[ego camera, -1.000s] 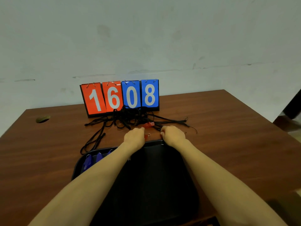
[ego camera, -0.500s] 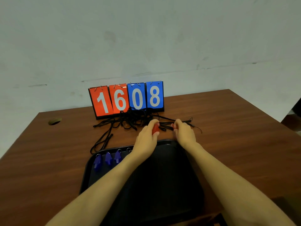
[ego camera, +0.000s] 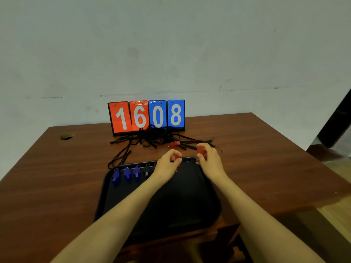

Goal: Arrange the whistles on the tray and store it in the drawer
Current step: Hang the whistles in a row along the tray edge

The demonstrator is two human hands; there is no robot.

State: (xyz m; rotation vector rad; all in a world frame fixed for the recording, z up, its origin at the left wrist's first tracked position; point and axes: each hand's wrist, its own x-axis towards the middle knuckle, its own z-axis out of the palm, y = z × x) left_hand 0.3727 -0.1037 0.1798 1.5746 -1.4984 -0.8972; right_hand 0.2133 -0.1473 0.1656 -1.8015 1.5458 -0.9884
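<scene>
Whistles, red ones, sit pinched in the left hand and right hand over the tray far edge, where trailing cords could snag and drag the third red whistle off line.

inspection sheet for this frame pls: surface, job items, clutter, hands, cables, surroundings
Surface: brown wooden table, a round hole at its far left.
Job's things: black tray at the near edge; three blue whistles in a row along its far left; one red whistle on the table.
Clutter: flip scoreboard reading 1608.
Grippers: left hand shut on a red whistle over the tray's far rim; right hand shut on another.
Cables: tangle of black lanyards in front of the scoreboard.
Surroundings: pale wall; drawer not seen.
</scene>
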